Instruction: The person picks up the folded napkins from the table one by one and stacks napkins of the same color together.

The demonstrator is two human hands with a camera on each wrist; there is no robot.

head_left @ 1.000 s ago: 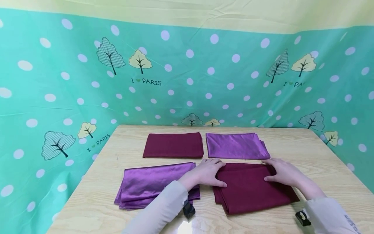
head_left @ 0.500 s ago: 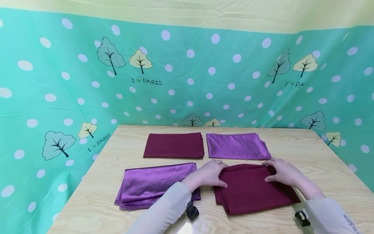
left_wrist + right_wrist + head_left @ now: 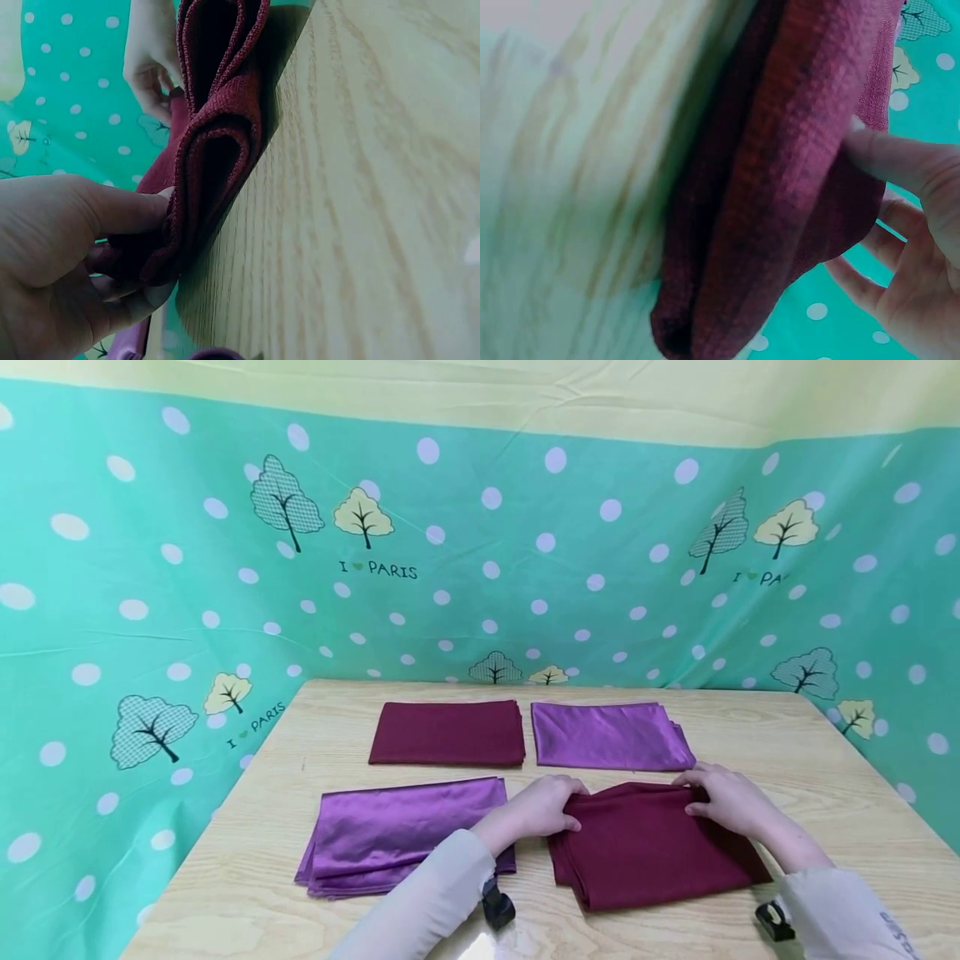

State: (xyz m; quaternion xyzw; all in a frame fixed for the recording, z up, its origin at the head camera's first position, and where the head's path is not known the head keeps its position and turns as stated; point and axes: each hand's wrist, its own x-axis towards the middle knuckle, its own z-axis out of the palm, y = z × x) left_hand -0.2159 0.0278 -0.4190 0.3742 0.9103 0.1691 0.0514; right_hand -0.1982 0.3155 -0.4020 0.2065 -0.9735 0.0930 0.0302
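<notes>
A folded maroon cloth [image 3: 652, 852] lies at the front right of the table, its layers stacked and looping at the left side, as the left wrist view shows. My left hand [image 3: 540, 810] pinches its far left corner between the thumb on top and fingers beneath. At the far right corner my right hand [image 3: 727, 802] grips the same cloth, thumb over the top and fingers behind the edge, plain in the right wrist view [image 3: 915, 217]. The cloth's far edge bulges upward slightly between the hands.
Beside my left forearm lies a folded purple satin cloth [image 3: 397, 835], partly covered by the sleeve. Farther back are a neatly folded maroon cloth [image 3: 447, 733] and a folded purple cloth [image 3: 607, 735]. A dotted green curtain [image 3: 480, 552] hangs behind the wooden table [image 3: 247, 860].
My left hand has shifted slightly right and its thumb has drawn in on the corner. The maroon cloth's far edge has risen into a small bulge. The right hand has barely moved.
</notes>
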